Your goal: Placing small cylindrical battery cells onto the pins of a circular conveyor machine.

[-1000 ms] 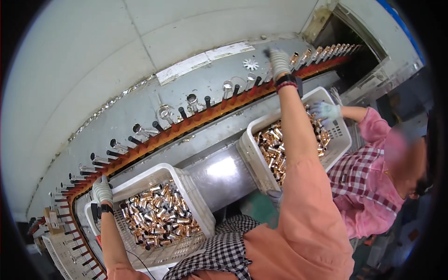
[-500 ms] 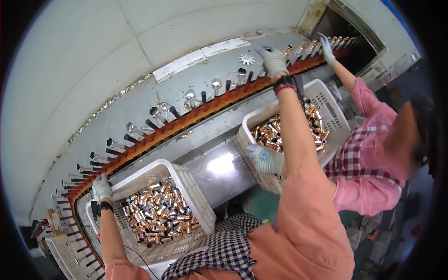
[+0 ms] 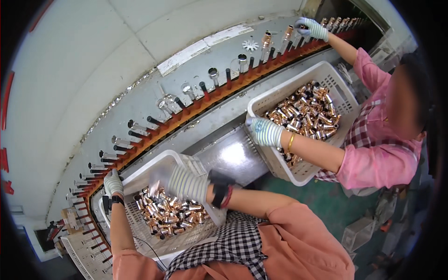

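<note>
My right hand [image 3: 189, 183], in a striped glove, is over the left white basket [image 3: 173, 156], above a heap of short copper-coloured metal sleeves [image 3: 175, 219]. Motion smears its fingertips and a shiny patch beside them, so a grip cannot be made out. My left hand [image 3: 113, 183], also gloved, is at the basket's far left corner, beside the conveyor edge. Its fingers are partly hidden. Along the curved orange conveyor [image 3: 186, 116] stand dark-tipped posts with red bases. Shiny sleeves sit along the same line, including an upright copper-coloured sleeve [image 3: 266, 41].
To the right, a co-worker in pink [image 3: 373, 154] has one gloved hand [image 3: 313, 29] at the conveyor and another [image 3: 265, 132] on a second white basket [image 3: 303, 179] of sleeves. A metal surface [image 3: 233, 156] lies between the baskets. A pale curved wall [image 3: 84, 56] rises behind.
My right hand has come down from the conveyor to the left basket. An upright sleeve now shows near its former place. The co-worker's hand at the conveyor has shifted left, and the view has shifted slightly.
</note>
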